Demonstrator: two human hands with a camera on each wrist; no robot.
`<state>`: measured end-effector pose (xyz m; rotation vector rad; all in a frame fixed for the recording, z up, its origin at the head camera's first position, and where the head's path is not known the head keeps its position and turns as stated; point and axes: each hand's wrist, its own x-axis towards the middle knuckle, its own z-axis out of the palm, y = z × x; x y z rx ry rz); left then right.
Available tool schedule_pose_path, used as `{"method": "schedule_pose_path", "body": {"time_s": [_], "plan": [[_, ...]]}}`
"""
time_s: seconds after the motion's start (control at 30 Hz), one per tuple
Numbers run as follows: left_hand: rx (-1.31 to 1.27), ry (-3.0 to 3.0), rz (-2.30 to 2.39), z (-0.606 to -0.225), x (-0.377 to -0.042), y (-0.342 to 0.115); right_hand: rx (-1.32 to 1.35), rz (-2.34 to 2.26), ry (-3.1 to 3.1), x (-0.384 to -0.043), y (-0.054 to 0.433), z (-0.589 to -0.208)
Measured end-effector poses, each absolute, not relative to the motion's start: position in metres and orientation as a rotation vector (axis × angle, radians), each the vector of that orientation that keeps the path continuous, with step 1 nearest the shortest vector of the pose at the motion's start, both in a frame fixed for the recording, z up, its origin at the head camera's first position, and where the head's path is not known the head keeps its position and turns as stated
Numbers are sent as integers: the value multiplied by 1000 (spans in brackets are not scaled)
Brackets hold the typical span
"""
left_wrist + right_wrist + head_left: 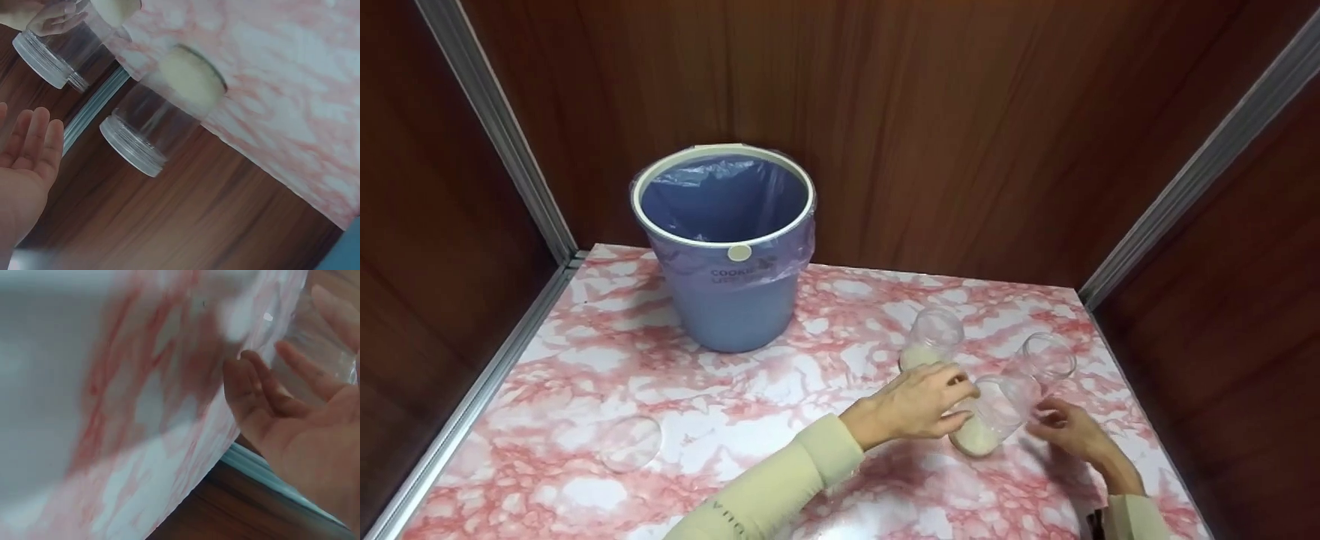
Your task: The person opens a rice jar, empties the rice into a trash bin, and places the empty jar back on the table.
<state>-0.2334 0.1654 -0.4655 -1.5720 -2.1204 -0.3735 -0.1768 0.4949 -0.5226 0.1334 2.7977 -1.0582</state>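
Observation:
A clear jar (994,409) with pale contents at its bottom stands between the two hands. My left hand (922,401) is at its left side, fingers spread and loosely bent around no object; the left wrist view shows that hand's fingers (39,140) fairly straight. To the jar's right is my right hand (1072,431), fingers loosely bent; in the right wrist view its palm (315,433) holds nothing. Behind my left hand stands a second jar (934,334), also with pale contents, partly covered by the hand. A third clear jar (1048,356) is at the back right.
A blue bin (735,307) lined with a clear bag stands at the back left. A clear round lid-like piece (634,444) lies on the front left of the red-and-white marbled tabletop (720,397). Brown wood-grain panels (922,150) enclose the back and sides.

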Motion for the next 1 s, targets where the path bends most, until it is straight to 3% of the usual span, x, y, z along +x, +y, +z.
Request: {"method": "schedule_pose_path", "body": {"time_s": [0.17,0.47,0.77,1.0], "plan": [[-1590,-2264,-245,-460,-236,185,-167,-1264,2636,-179,476,-529],[-1658,-2245,-238,-463,-239,213,-352,-1504,2352,-185,454,-536],[-1710,-2296,-250,-454,-249,202,-440,-1536,2382,-200,432,-543],[-1694,-2109,-239,-428,-237,184,-619,-1587,2271,-193,418,-522]]}}
